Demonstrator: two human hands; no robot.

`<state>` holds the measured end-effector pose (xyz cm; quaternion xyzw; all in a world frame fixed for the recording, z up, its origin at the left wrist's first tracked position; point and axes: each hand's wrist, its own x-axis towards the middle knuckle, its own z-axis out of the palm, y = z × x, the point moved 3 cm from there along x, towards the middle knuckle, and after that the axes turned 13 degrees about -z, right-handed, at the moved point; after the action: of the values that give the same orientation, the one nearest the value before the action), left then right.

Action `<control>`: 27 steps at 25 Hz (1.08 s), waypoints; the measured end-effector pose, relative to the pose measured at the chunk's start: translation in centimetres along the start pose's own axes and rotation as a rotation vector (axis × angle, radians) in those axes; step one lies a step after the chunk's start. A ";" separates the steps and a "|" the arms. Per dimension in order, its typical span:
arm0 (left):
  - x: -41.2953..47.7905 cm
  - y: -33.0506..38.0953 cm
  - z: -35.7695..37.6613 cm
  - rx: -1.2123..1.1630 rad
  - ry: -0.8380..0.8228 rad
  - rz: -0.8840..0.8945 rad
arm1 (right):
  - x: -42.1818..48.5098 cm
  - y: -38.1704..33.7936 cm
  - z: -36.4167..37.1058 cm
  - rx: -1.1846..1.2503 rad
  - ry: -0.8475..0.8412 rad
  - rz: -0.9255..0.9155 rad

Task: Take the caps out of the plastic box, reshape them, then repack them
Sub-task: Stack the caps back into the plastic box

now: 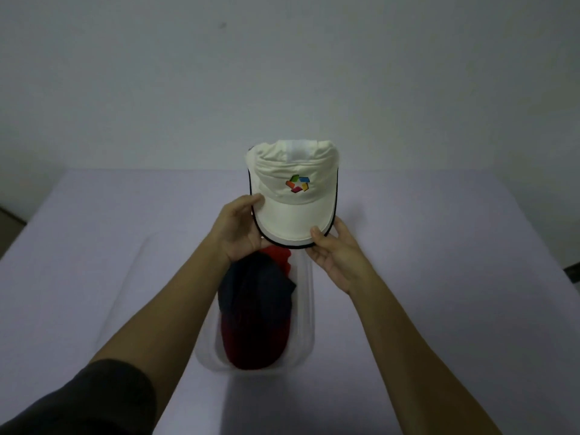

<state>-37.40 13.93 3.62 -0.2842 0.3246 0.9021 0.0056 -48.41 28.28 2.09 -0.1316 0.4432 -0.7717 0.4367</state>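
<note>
I hold a cream-white cap point(290, 196) with a multicoloured logo and a dark-edged brim up above the far end of the plastic box. My left hand point(240, 229) grips the brim's left edge. My right hand point(332, 255) pinches the brim's front right corner, thumb on top. The cap's crown is crumpled and folded in. Below my hands stands a clear plastic box point(303, 315) holding a dark navy cap point(257, 284) on top of a dark red cap point(251, 340), with a brighter red cap point(279, 255) partly hidden at the far end.
The box rests on a pale lilac cloth-covered table point(439, 277) whose far edge meets a plain grey wall point(282, 73). Dark floor shows past the table's left and right edges.
</note>
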 end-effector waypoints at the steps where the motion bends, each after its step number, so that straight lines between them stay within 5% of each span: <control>1: -0.8 0.9 -0.7 0.064 -0.003 0.016 | 0.1 0.5 1.1 0.000 -0.012 -0.002; 5: -2.1 3.4 -3.3 0.194 0.076 0.044 | 1.3 2.0 4.8 0.074 -0.005 -0.008; 10: -2.4 4.9 -6.6 0.098 -0.046 0.154 | 3.6 3.5 7.1 0.017 -0.013 -0.038; 12: -1.9 5.4 -7.8 0.052 -0.091 0.150 | 4.5 4.4 6.4 -0.204 0.028 -0.045; 14: -1.7 5.5 -8.5 0.029 -0.102 0.165 | 4.4 5.2 4.9 -0.684 -0.020 -0.013; 19: 0.5 5.5 -11.0 0.007 -0.096 0.113 | 4.6 9.1 3.2 -1.727 -0.488 0.172; 23: 2.1 5.0 -12.2 0.027 -0.083 0.073 | 5.2 9.1 3.5 -1.715 -0.512 0.174; 27: 3.8 4.5 -12.8 0.044 -0.073 0.059 | 4.4 8.9 3.2 -1.676 -0.510 -0.010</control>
<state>-34.90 2.15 -3.74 -0.2414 0.3522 0.9043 -0.0027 -44.11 20.97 -3.97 -0.5799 0.7526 -0.1407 0.2785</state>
